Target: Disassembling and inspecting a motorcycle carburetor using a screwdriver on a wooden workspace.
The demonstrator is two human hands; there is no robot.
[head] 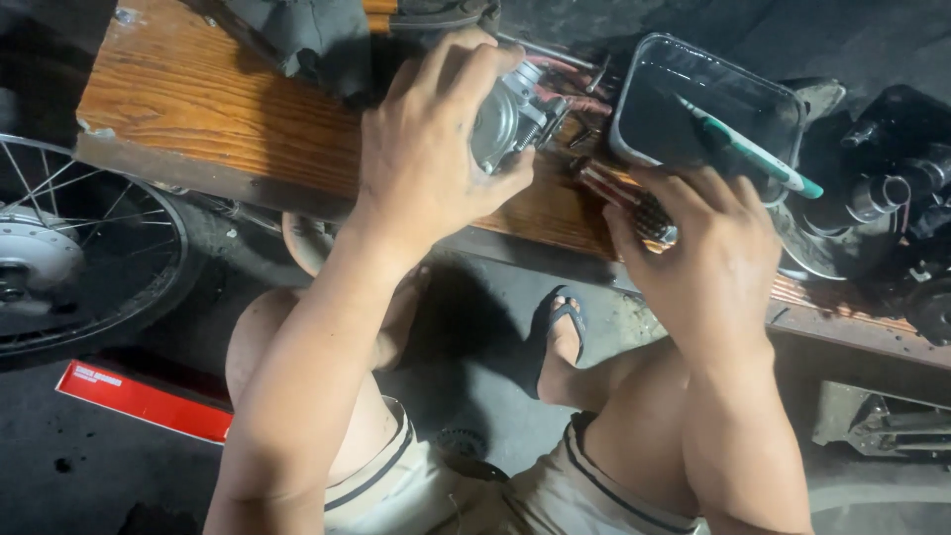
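Note:
My left hand (pixel 428 149) grips a grey metal carburettor-like part (pixel 507 114) over a wooden board (pixel 198 99). My right hand (pixel 705 253) closes around the ridged red-and-clear handle of a screwdriver (pixel 616 190) lying on the board's front edge. Just beyond that hand sits a rectangular tray of dark liquid (pixel 634 139) with a green-and-white toothbrush (pixel 753 151) resting in it. Several more tools (pixel 575 74) lie between the metal part and the tray.
A spoked motorcycle wheel (pixel 69 253) stands at the left. Black engine parts (pixel 892 188) crowd the right end of the board. A dark rag (pixel 307 40) lies at the board's back. A red box (pixel 139 396) lies on the floor beside my knee. My sandalled foot (pixel 563 332) rests below the board.

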